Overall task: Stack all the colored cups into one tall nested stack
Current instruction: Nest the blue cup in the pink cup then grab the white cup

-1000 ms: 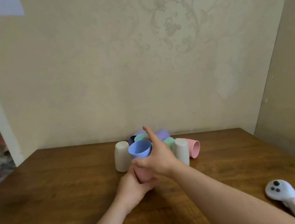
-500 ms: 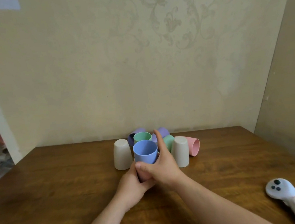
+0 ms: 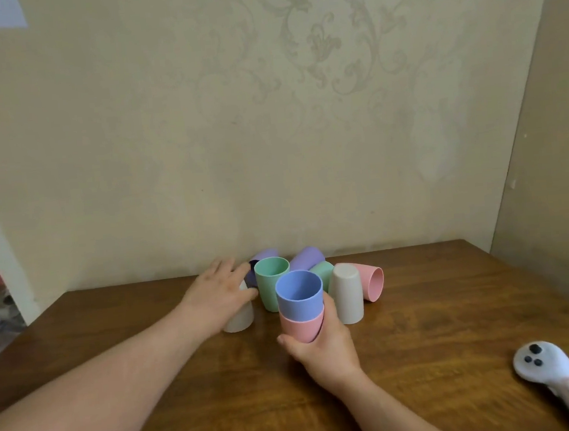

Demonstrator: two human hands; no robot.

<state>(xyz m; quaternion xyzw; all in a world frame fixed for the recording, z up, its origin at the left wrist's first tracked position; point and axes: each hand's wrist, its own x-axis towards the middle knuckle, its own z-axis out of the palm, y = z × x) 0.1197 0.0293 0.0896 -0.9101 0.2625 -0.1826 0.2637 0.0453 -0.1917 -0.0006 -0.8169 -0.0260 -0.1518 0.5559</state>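
two cups nested, left hand going for the next

landmark: the stack, a blue cup (image 3: 299,291) seated in a pink cup (image 3: 303,327), just in front of the loose cluster on the tabletop (image 3: 424,333).

left of the stack: the left hand (image 3: 219,295) lies fingers spread over the top of an inverted white cup (image 3: 239,317). whether it has closed on that cup i cannot tell.

just behind-left of the stack: a green cup (image 3: 271,283), upright, mouth up. behind it a purple cup (image 3: 262,255) on its side.

at the stack: the right hand (image 3: 322,344) wraps the pink cup from below and behind, holding it firmly.

behind-right of the stack: a second purple cup (image 3: 307,257) and a second green cup (image 3: 323,271), both tipped over. right of the stack: a second white cup (image 3: 346,294), inverted, and a second pink cup (image 3: 371,280) on its side, mouth facing right.

far right of the stack, near the tabletop edge: a white controller (image 3: 547,367), idle.

judgement: early going; seven cups look loose. next move likely calls for gripping the left white cup, turning it mouth up, and seating it in the blue one.
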